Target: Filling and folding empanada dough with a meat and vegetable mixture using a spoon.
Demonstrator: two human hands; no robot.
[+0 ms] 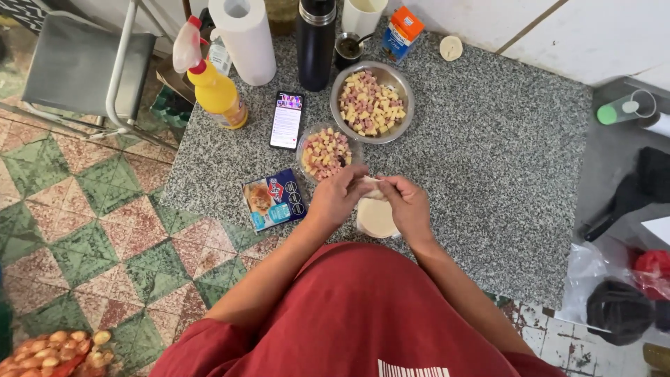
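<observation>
Both hands, left hand (337, 197) and right hand (407, 202), pinched a filled dough round (372, 187) shut above the dough stack (375, 219); next, careful edge pinching.

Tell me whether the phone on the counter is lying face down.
No: the phone lies screen up and lit, between the yellow spray bottle and the small bowl.

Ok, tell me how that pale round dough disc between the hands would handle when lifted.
The pale dough piece pinched between left hand and right hand looks folded, so it is probably soft and floppy. It looks thin like the round discs stacked below, so likely light and easily torn. Stickiness cannot be judged.
</observation>
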